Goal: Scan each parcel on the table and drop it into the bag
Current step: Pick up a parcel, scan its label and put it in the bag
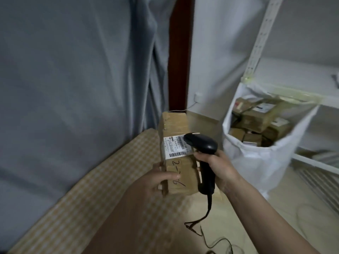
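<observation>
Parcel (175, 153): oblong brown cardboard box, taped, white printed label with barcode on its upper face, handwritten digits below; held at centre frame above the table edge. Left hand (157, 182): fingers wrapped round the box's near left side, thumb flat across its top. Right hand (218, 169): fingers curled tight round the handle of a glossy black scanner (202, 151), head over the label. Bag (260, 143): white, soft, mouth open, right of centre, holding more cardboard boxes. Table (91, 189): yellow checked cloth, lower left.
</observation>
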A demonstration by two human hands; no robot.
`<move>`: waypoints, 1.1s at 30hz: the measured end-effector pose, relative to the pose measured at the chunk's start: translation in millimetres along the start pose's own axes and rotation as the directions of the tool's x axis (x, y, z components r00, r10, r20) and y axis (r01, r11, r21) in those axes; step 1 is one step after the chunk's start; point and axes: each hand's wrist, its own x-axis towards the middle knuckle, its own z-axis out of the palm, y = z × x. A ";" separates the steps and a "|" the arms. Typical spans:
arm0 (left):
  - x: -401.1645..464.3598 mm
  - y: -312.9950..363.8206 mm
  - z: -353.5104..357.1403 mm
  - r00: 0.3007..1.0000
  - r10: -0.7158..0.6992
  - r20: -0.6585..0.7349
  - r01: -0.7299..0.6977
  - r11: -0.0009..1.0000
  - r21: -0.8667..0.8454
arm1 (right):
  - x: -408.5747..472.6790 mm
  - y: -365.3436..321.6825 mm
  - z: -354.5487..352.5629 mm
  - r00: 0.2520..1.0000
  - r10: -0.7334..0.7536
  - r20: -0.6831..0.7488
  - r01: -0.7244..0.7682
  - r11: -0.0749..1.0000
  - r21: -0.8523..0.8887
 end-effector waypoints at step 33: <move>378.2 197.9 408.6 0.993 -0.046 0.109 0.002 0.929 0.370 | 168.9 -92.2 -386.3 0.793 0.070 -0.605 0.084 0.971 0.222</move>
